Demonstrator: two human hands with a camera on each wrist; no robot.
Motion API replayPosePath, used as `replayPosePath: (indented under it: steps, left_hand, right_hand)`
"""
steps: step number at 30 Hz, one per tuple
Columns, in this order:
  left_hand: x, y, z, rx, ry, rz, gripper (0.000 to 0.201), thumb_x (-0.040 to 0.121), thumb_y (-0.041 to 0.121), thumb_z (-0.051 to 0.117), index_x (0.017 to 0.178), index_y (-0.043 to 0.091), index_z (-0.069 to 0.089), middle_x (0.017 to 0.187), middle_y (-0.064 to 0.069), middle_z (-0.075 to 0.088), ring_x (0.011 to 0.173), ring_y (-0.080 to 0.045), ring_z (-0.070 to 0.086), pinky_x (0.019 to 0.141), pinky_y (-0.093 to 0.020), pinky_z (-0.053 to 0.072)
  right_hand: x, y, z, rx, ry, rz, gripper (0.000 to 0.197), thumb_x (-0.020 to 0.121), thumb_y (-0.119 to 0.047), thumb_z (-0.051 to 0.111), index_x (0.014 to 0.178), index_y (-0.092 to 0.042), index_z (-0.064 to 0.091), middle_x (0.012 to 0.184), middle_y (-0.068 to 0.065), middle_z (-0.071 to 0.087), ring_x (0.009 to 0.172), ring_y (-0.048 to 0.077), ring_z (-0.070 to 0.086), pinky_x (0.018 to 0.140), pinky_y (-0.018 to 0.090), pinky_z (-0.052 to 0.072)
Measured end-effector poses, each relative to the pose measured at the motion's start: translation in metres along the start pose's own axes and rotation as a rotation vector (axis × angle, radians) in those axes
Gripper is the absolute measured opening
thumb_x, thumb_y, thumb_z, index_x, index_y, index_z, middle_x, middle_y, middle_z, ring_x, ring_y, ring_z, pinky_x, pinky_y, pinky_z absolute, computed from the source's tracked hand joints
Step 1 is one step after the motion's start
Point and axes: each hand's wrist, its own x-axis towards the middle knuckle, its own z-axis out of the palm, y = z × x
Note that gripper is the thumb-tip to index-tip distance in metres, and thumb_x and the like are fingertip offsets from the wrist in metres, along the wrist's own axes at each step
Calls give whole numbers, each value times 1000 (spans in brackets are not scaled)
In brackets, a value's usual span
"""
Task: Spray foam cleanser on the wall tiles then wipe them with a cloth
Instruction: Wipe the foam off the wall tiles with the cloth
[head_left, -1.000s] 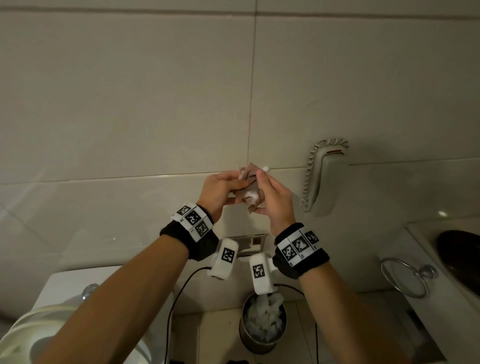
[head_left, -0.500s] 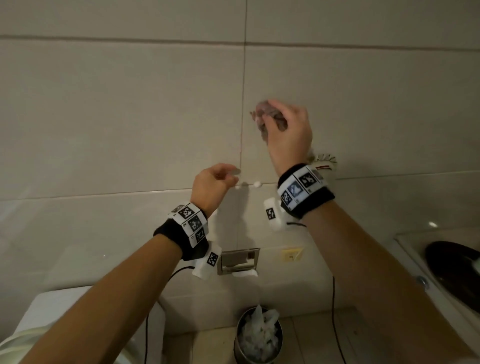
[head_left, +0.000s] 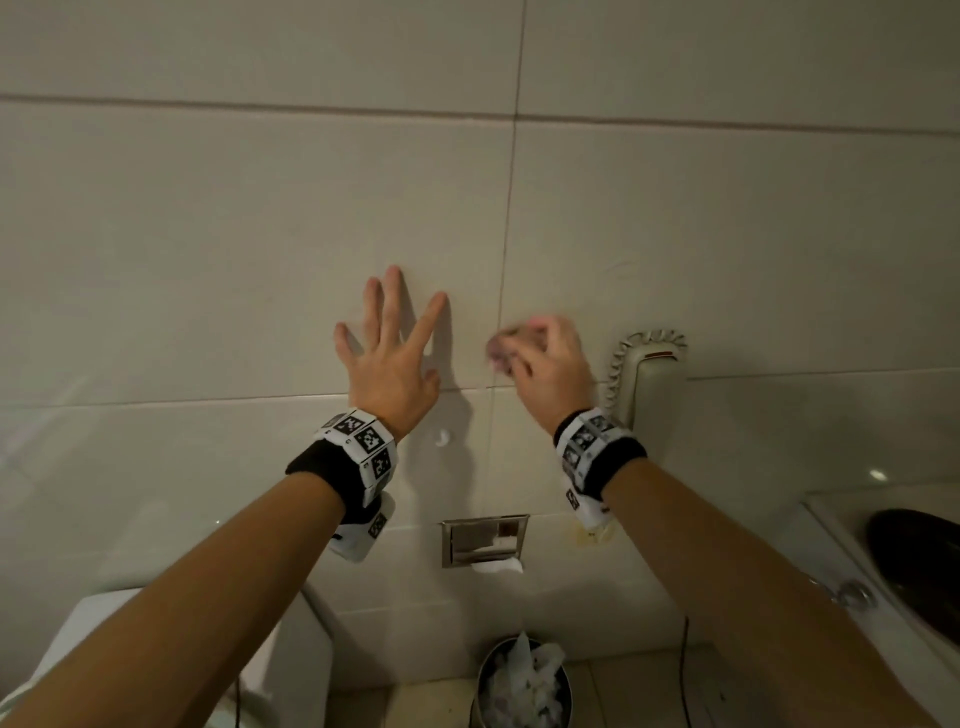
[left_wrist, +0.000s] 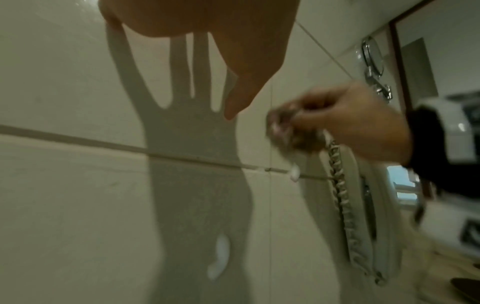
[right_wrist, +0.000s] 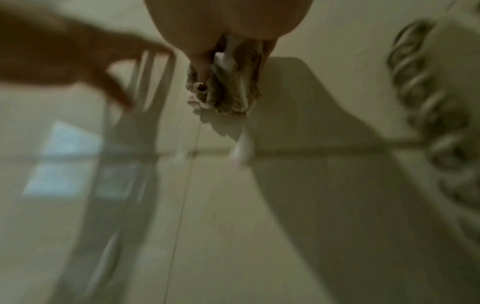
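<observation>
The wall is covered in large cream tiles (head_left: 260, 234). My left hand (head_left: 387, 353) lies flat on a tile with its fingers spread straight, holding nothing. Just to its right, my right hand (head_left: 545, 358) grips a bunched brownish cloth (head_left: 506, 345) and presses it against the wall beside the vertical grout line. In the right wrist view the cloth (right_wrist: 228, 86) carries streaks of white foam. Small dabs of foam (head_left: 441, 438) cling to the lower tile under my left wrist, and another foam blob (left_wrist: 294, 171) sits on the horizontal grout line. No cleanser bottle is in view.
A cream wall phone (head_left: 652, 379) with a coiled cord hangs right of my right hand. Below are a recessed tissue holder (head_left: 485, 540), a metal bin (head_left: 522, 686) with white waste, a toilet tank (head_left: 182, 649) at lower left and a sink counter (head_left: 857, 561) at right.
My left hand opened and went up flat onto the tile. My right hand swept the cloth up the wall, then down again to beside the phone. The view tilted upward.
</observation>
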Motion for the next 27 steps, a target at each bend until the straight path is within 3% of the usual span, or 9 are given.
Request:
replayPosePath:
  steps: [4, 8, 12, 17, 19, 22, 27]
  left_hand:
    - [-2, -3, 4, 10, -19, 6, 104, 76, 22, 74, 157, 38, 11, 166, -10, -11, 152, -35, -10, 104, -80, 14]
    - [-2, 0, 6, 3, -27, -1, 103, 77, 22, 73, 157, 38, 10, 166, -10, -11, 152, -35, -11, 103, -82, 13]
    - [-3, -3, 6, 17, -33, 16, 101, 76, 22, 73, 157, 36, 15, 166, -11, -8, 152, -36, -9, 102, -82, 14]
    - [-9, -11, 6, 30, -69, 40, 100, 77, 22, 72, 157, 35, 15, 166, -10, -8, 152, -34, -8, 104, -81, 12]
    - [-12, -14, 7, 27, -82, 49, 99, 78, 24, 72, 157, 35, 15, 166, -10, -8, 152, -35, -8, 104, -81, 12]
    - [-17, -19, 8, 14, -90, 64, 97, 77, 23, 73, 157, 34, 19, 166, -12, -5, 152, -35, -6, 104, -82, 12]
    - [-21, -30, 8, 23, -106, 91, 94, 78, 25, 72, 157, 33, 21, 166, -12, -4, 152, -34, -5, 105, -81, 12]
  right_hand:
    - [62, 34, -49, 103, 377, 291, 20, 88, -10, 69, 107, -12, 74, 124, 14, 51, 109, 29, 57, 94, 34, 52]
    - [85, 60, -63, 187, 602, 400, 23, 86, -8, 56, 104, -8, 71, 122, 13, 46, 105, 35, 60, 83, 44, 59]
    - [60, 55, -38, 158, 590, 431, 21, 85, 3, 54, 98, -5, 69, 119, 20, 50, 103, 37, 59, 83, 43, 58]
    - [-3, 38, 2, 67, 385, 492, 11, 86, 2, 60, 93, 3, 69, 111, 24, 55, 96, 35, 59, 78, 29, 48]
    - [-21, 30, 11, 67, 312, 610, 11, 89, -2, 60, 95, 0, 69, 112, 20, 58, 95, 30, 58, 74, 25, 42]
    - [-41, 24, 22, 58, 248, 806, 13, 95, -9, 56, 96, -4, 68, 108, 14, 64, 90, 26, 59, 69, 29, 41]
    - [-53, 18, 31, 194, 321, 1051, 17, 97, -22, 61, 90, -8, 69, 85, 5, 68, 81, 25, 63, 71, 36, 51]
